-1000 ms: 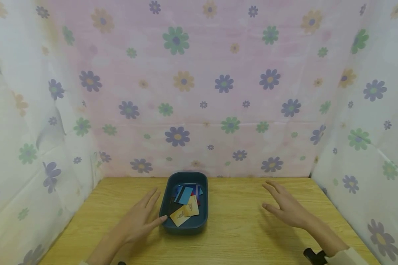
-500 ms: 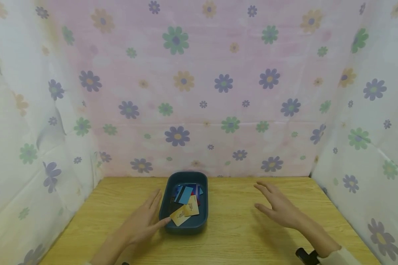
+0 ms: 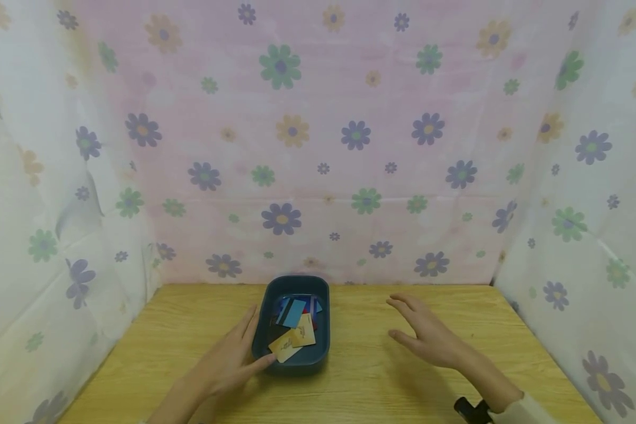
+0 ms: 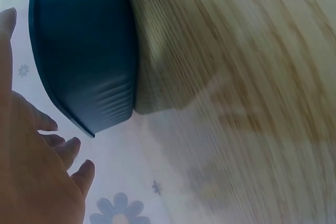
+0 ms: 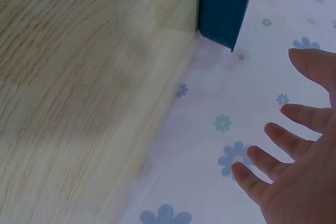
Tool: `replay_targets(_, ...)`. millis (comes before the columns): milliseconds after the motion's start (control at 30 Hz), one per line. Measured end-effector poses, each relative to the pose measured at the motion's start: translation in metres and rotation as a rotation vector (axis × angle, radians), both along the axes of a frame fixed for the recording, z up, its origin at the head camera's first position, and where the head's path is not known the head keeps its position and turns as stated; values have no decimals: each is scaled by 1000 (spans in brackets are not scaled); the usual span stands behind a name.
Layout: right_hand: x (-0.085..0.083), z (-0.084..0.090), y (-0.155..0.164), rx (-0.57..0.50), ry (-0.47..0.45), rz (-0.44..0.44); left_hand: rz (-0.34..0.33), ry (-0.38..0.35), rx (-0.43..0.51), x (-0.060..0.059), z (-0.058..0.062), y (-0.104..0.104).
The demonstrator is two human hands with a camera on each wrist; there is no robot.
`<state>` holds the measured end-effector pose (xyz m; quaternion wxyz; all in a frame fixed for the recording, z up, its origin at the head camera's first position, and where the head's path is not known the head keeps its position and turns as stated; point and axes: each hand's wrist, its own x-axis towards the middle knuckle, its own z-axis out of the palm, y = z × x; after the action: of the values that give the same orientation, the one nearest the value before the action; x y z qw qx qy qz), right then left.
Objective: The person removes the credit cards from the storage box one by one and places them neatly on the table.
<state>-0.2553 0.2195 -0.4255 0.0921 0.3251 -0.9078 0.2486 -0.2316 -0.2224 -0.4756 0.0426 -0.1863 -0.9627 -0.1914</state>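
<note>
Two hands: we see both closing in on the tray (image 3: 323, 321) compared with a second ago.
Left hand (image 3: 228, 362): it has slid up against the tray's left wall, fingers straight and together, thumb tip at the near corner beside the tan card (image 3: 285, 346); it holds nothing.
Right hand (image 3: 429, 335): it has drifted left toward the tray, well apart from it, fingers spread and relaxed, hovering over the surface, empty.
Tray: dark blue, at the far middle of the surface (image 3: 381, 377), close to the back curtain; it has not moved.
Cards: several lie loose in the tray, tan ones at the near end, a light blue card (image 3: 295, 312) and darker ones behind.
Meaning: we judge the hands are converging on the tray, the left steadying it, with no card lifted.
Surface: light wood grain, blurred in both wrist views.
Room: floral curtains (image 3: 318, 147), pink at the back and white at the sides, enclose the surface on three sides.
</note>
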Motion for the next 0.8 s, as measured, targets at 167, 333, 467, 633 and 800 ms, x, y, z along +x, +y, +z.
replay_targets(167, 0, 3, -11, 3, -31, 20, -3, 18, -13, 0, -1, 4)
replay_targets(333, 1, 3, -20, -11, -59, 37, 30, 28, -32, -3, -4, 11)
replay_targets(467, 0, 1, -26, -16, -74, 53, 55, 5, -35, -4, -7, 14)
replay_targets(633, -2, 0, -32, -16, -103, 55, 64, -19, -40, -3, -10, 16)
replay_targets(800, -5, 1, -40, -8, -113, 62, 70, -36, -27, -3, -9, 17)
